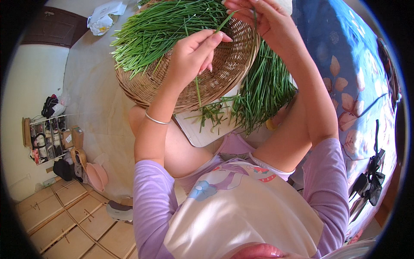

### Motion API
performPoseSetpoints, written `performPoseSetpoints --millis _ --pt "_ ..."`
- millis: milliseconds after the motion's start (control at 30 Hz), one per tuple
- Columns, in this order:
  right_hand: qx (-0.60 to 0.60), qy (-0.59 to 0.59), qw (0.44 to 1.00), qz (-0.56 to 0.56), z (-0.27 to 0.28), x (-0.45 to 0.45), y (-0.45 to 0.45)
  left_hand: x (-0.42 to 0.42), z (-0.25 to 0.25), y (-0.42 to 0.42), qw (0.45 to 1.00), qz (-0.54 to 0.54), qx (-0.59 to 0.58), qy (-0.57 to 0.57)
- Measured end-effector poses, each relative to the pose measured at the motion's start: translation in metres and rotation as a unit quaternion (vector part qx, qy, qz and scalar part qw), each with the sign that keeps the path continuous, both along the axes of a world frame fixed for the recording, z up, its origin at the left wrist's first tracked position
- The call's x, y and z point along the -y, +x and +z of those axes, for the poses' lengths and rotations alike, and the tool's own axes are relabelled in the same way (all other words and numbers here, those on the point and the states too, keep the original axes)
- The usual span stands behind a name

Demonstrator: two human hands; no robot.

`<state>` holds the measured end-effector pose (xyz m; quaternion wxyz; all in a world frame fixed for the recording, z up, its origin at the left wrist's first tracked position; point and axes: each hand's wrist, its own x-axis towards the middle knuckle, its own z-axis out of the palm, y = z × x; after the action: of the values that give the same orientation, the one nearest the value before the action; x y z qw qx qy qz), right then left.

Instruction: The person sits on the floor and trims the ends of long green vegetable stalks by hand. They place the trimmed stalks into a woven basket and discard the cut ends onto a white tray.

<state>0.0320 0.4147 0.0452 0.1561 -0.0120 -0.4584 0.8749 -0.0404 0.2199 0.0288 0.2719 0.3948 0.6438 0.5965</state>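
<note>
My left hand (pixel 199 53) pinches a green chive leaf (pixel 225 22) between thumb and forefinger, over a round wicker basket (pixel 190 94). Near the top edge is my right hand (pixel 258 17), fingers bent at the leaf's far end; whether they grip it is unclear. A thick bunch of garlic chives (pixel 152 39) fills the basket's upper left part, pale stem ends facing left. More long chives (pixel 265 87) lie to the basket's right, partly hidden by my right forearm. Short leaf scraps (pixel 212 113) are scattered on a white tray or board (pixel 197 131) beneath.
A blue floral cloth (pixel 346 81) covers a surface on the right. Far left stand a shoe rack (pixel 48 139), cardboard boxes (pixel 77 137) and a pink basin (pixel 97 176). White plastic bags (pixel 103 19) lie on the floor at the upper left.
</note>
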Motion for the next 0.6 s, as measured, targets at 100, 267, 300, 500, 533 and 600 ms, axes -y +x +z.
performPoseSetpoints --millis 100,267,300,500,533,600 --pt "-0.017 0.013 0.999 -0.035 0.004 -0.017 0.001 0.007 0.001 0.0 0.999 0.026 -0.037 -0.015" --pt "-0.072 -0.074 0.983 -0.15 -0.004 -0.099 0.013 0.018 0.014 0.004 0.996 0.052 -0.071 -0.028" --pt "-0.065 -0.041 0.976 -0.203 0.001 -0.101 0.016 0.025 0.019 0.006 0.995 0.058 -0.072 -0.035" --pt "-0.065 0.058 0.964 -0.251 0.009 -0.107 0.042 0.054 0.009 0.065 0.913 0.028 -0.402 -0.07" --pt "-0.06 0.056 0.967 -0.241 0.007 -0.107 0.045 0.052 0.009 0.085 0.925 0.006 -0.368 -0.096" --pt "-0.059 0.078 0.974 -0.205 0.004 -0.103 0.046 0.049 -0.019 0.105 0.874 -0.024 -0.465 -0.139"
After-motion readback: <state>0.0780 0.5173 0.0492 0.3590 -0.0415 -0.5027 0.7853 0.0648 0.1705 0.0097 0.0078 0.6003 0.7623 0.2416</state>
